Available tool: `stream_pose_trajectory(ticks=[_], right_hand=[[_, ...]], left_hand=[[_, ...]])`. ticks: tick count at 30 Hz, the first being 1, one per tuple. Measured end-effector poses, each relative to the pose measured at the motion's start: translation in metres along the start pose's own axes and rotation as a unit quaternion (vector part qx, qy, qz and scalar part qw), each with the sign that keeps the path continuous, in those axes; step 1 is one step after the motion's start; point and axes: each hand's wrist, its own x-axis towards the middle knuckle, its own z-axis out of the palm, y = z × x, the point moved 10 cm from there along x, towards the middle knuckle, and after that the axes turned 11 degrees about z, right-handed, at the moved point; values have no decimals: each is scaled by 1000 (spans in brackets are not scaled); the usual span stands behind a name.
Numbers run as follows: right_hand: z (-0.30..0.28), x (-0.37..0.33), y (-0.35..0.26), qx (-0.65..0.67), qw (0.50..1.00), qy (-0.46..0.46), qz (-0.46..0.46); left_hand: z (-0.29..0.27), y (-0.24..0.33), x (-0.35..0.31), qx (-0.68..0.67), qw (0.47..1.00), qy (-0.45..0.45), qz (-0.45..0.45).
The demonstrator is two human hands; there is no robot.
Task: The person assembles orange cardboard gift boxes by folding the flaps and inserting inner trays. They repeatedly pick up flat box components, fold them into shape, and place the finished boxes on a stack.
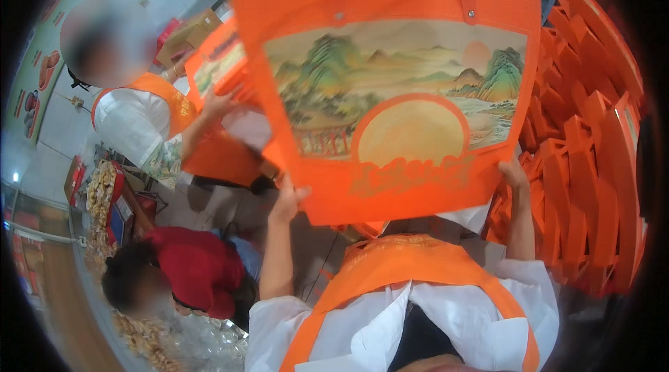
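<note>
A large orange gift bag [317,194] is held up in front of me, its printed side facing me. The print shows green mountains, water and a pale yellow half-round panel with an orange border. Two orange handle straps are riveted near its upper edge. At the bag's lower left corner my left hand [286,199] is closed on the edge, the thumb against the front. My right hand [514,174] grips the lower right corner, with part of its fingers hidden behind the bag. What the bag contains, if anything, cannot be seen.
Orange bags [575,163] are piled high close on my right. To the left, a co-worker in an orange apron [171,104] handles a similar bag. A person in a red shirt [198,267] bends low at my left, near clear-wrapped packages [202,337]. A counter [63,288] runs along the far left.
</note>
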Motion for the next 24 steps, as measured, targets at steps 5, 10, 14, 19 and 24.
stream_pose_trajectory(ticks=[5,10,14,19,24], right_hand=[[15,39,-32,-113,993,8,-30],[56,32,-48,-93,991,-7,-97],[75,28,-55,-191,977,-18,-93],[106,17,-83,-217,970,14,-110],[106,12,-85,-179,978,25,-106]], left_hand=[[-47,56,-14,-53,965,202,157],[-59,105,-66,-60,921,216,318],[-33,205,-116,196,768,433,429],[107,312,-115,581,624,104,513],[130,286,-39,757,582,5,296]])
